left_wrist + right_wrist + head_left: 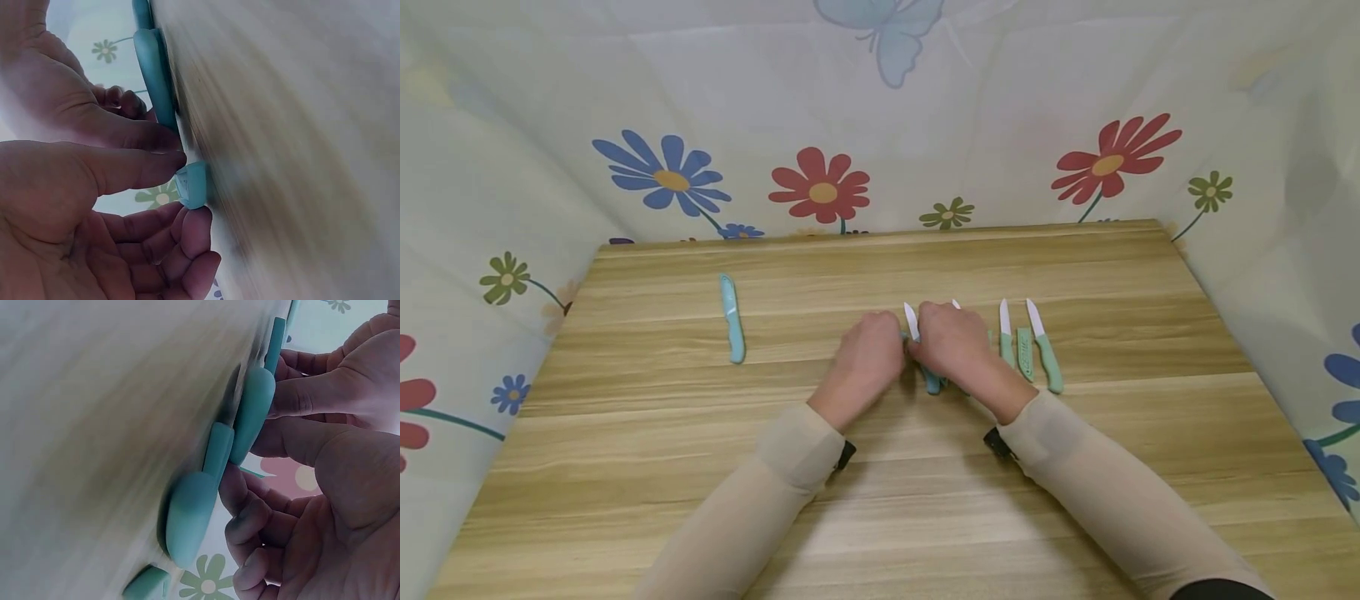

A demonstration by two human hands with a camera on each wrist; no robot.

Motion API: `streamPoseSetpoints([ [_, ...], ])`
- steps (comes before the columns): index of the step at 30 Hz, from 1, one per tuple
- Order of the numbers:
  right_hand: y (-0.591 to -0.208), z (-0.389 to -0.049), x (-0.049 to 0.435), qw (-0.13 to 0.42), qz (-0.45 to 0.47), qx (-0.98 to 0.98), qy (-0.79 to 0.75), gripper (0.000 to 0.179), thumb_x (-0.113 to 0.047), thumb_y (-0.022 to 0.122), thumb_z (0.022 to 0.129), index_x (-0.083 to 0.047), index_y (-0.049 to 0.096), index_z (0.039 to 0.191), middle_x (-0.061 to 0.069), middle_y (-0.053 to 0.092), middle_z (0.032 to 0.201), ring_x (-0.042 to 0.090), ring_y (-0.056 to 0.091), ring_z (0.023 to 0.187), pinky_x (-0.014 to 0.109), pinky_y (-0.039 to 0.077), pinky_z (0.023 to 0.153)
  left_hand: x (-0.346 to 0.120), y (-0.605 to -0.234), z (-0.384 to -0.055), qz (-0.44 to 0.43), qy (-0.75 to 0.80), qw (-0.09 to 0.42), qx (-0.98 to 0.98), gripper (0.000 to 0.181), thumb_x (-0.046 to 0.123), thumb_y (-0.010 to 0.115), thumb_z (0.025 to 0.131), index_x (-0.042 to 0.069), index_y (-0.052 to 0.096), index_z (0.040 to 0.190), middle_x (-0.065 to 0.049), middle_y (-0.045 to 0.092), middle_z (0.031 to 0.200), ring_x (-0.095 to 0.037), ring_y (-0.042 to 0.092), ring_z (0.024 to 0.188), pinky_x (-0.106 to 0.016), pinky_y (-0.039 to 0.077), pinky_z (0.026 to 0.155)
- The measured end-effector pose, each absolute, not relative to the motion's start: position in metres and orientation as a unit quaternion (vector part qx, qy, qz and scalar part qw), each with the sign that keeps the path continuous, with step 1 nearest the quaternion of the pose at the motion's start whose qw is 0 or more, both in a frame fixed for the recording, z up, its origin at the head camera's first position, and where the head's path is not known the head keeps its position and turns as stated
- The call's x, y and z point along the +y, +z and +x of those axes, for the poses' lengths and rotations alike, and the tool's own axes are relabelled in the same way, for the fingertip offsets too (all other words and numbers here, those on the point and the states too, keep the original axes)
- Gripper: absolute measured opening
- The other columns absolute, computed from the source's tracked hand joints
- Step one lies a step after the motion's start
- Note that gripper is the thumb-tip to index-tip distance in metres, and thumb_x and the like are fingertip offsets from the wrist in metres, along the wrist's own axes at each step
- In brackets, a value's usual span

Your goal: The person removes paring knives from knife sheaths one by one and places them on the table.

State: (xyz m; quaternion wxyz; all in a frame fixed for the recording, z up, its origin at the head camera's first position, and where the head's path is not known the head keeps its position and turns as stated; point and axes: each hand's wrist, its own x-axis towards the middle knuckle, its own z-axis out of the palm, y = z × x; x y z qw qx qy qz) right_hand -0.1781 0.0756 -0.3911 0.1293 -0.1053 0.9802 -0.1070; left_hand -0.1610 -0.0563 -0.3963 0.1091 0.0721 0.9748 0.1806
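My left hand pinches a light blue blade sheath between thumb and fingertips, just above the tabletop. Close to its right, my right hand holds a blue-handled paring knife by the handle, with thumb and fingers on either side. The white blade of that knife points away, toward the back. In the right wrist view the knife handle lies beside the left hand's sheath. Another sheath and a second knife handle lie near the right fingers, mostly hidden in the head view.
Two green-handled knives lie at the right with bare white blades, a green sheath between them. Far left is a sheathed blue knife. The wooden table meets a flowered curtain at its back and sides.
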Motion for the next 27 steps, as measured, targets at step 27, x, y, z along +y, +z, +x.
streamPoseSetpoints([
  [27,-0.393,-0.180,0.081,0.131,-0.101,0.982,-0.092,0.030,-0.030,0.072,0.098,-0.012,0.065,0.075,0.004,0.066,0.069,0.022,0.063,0.063,0.043,0.054,0.060,-0.044,-0.397,-0.160,0.086,0.195,0.116,0.970,0.010,-0.001,0.060,0.100,0.003,0.061,0.090,-0.012,0.064,0.082,-0.023,0.063,0.070,-0.036,0.055,0.061],
])
